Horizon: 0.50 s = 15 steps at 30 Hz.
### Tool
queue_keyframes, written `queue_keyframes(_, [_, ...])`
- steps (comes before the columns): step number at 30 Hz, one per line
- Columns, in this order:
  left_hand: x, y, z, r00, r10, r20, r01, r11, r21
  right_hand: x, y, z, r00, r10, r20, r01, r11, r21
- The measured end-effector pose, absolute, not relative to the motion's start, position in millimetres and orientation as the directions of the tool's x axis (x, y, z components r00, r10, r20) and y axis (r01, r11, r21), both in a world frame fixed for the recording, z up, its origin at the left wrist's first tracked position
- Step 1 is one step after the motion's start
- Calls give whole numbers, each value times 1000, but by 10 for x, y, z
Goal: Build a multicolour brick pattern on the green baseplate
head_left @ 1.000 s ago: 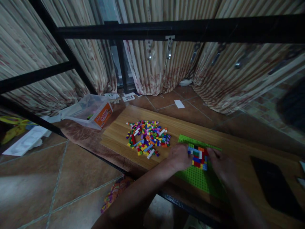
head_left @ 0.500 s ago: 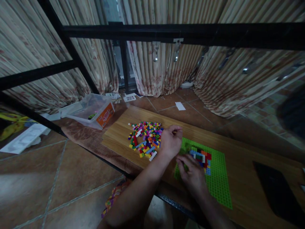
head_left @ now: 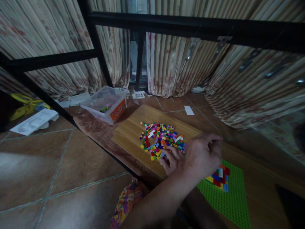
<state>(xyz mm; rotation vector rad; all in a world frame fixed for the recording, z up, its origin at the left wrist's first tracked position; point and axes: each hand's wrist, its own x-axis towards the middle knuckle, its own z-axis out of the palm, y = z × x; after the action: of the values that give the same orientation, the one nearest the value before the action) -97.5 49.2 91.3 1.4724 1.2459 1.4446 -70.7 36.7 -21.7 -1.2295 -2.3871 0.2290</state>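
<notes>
My left hand (head_left: 203,156) is raised over the near-left part of the green baseplate (head_left: 234,197), thumb and fingers pinched together. Whatever the pinch may hold is too small or hidden to make out. Under my left forearm, my right hand (head_left: 172,159) reaches across to the near edge of a pile of small coloured toy bricks (head_left: 164,133). Its fingers are apart and curved, close to some yellow and light-blue bricks. On the baseplate a flat build of red, blue, white and yellow bricks (head_left: 221,178) is partly covered by my left hand.
The wooden board (head_left: 128,127) carries the bricks and baseplate. At its far left stands a clear plastic box (head_left: 102,101) with an orange label and a few pieces inside. A dark flat object (head_left: 289,203) lies at right. A black metal frame (head_left: 166,24) crosses before the curtains.
My right hand has moved left from the baseplate to the brick pile, passing beneath my left arm. My left hand has moved right, away from the pile to the baseplate. The view has shifted left.
</notes>
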Motion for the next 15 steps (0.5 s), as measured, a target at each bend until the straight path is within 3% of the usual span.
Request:
queue_keyframes(8, [-1007,472,959,-104,961,257,170,-237,956,-669,445,-171,-511,781,360,729,615,-301])
queue_keyframes(15, [-1055,442,993,-91,971,219,178,-201,963,-566,537,-221,-437,855,278,726,518,-453])
